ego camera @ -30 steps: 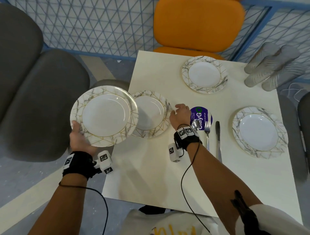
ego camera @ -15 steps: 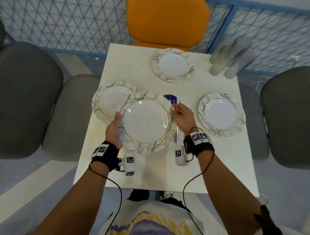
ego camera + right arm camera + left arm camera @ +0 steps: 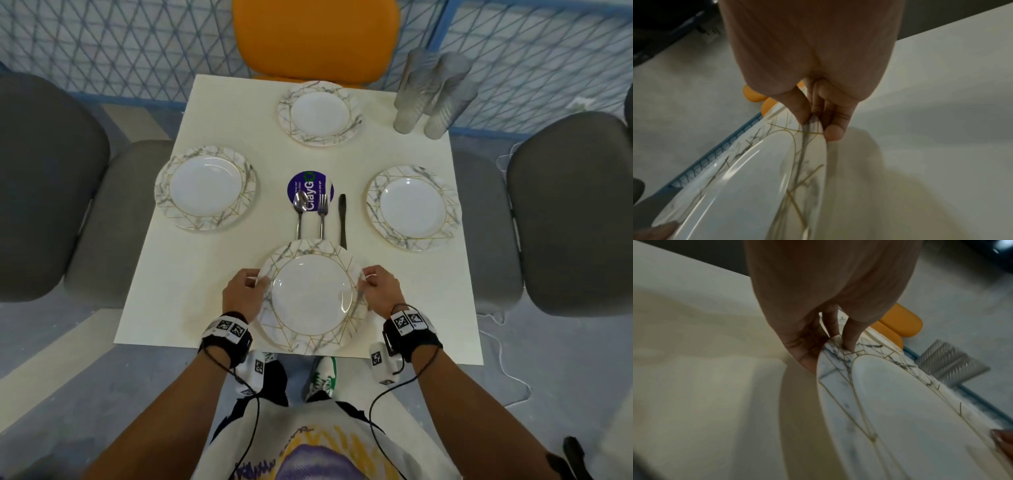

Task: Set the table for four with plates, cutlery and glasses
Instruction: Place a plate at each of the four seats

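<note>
White table (image 3: pixel 212 308), marble-patterned gold-lined plate (image 3: pixel 313 298)

A square cream-white table (image 3: pixel 219 281) is the landmark. A round purple sticker (image 3: pixel 310 185) lies at its centre. An orange padded chair (image 3: pixel 315 37) stands beyond its far edge, grey padded chairs (image 3: pixel 44 192) flank both sides, and blue wire-mesh fencing (image 3: pixel 130 51) runs behind it.

The head view looks straight down over the table (image 3: pixel 394 291), while both wrist views peer close along the nearest plate (image 3: pixel 312 298) from opposite edges.
</note>
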Available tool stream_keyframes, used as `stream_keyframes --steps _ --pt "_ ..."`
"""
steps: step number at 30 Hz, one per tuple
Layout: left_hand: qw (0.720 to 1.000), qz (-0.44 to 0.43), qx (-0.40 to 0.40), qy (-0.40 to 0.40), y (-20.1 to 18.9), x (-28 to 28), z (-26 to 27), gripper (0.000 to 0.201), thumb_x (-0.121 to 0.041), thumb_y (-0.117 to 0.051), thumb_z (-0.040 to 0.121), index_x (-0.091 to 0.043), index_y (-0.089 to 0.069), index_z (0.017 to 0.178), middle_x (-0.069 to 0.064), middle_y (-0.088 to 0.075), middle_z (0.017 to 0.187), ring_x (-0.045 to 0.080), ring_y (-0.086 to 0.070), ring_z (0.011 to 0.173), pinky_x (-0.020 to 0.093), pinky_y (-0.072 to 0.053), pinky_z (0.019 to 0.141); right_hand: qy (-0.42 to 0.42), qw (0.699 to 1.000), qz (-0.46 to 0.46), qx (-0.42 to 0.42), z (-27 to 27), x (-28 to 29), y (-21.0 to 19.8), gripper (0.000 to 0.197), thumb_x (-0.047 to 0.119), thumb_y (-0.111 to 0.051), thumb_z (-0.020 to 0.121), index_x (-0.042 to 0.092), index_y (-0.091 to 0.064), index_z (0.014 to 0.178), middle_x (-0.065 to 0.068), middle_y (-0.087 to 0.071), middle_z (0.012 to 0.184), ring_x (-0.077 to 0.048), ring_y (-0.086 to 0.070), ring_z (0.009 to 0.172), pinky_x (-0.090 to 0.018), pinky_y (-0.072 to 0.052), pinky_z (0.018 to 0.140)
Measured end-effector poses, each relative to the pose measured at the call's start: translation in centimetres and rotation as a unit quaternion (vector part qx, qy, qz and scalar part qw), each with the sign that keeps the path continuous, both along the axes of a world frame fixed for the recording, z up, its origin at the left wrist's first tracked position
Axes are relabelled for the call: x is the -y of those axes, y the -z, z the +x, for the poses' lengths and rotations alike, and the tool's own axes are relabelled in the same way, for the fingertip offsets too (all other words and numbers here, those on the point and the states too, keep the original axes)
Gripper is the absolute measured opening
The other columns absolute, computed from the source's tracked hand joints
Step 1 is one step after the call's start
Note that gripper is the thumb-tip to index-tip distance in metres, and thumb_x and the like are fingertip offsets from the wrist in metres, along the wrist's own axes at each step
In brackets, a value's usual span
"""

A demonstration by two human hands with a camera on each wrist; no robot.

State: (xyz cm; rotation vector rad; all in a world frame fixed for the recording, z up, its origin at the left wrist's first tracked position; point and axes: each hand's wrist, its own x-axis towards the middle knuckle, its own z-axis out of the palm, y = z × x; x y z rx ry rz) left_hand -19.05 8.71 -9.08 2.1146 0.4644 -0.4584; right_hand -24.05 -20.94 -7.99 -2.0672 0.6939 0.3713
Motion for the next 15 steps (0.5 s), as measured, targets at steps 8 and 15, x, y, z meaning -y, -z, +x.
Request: stream_keyframes --steps 8,15 --pt "1.0 0.002 -0.004 0.012 0.5 -0.1 -1.3 0.024 -0.033 -0.078 0.091 -0.023 -0.068 0.11 -0.001 -0.071 0.09 0.022 -0.067 0.085 0.029 -0.052 0.08 -0.011 0.999 -0.04 -0.021 -2.2 -0.2 0.5 0.024 0.017 -0.057 0.094 0.012 -0.061 0.117 0.001 -0.063 0.089 -0.019 -0.055 0.089 -0.03 -0.048 0.08" --pt "1.0 0.008 0.007 0.018 0.3 -0.6 0.0 0.024 -0.031 -0.075 0.094 -0.02 -0.069 0.114 0.001 -0.072 0.094 0.002 -0.062 0.073 0.008 -0.041 0.059 -0.014 0.997 -0.073 0.0 -1.8 -1.1 0.5 0.019 0.016 -0.06 0.091 0.012 -0.064 0.11 0.005 -0.06 0.088 -0.014 -0.053 0.084 -0.024 -0.043 0.078"
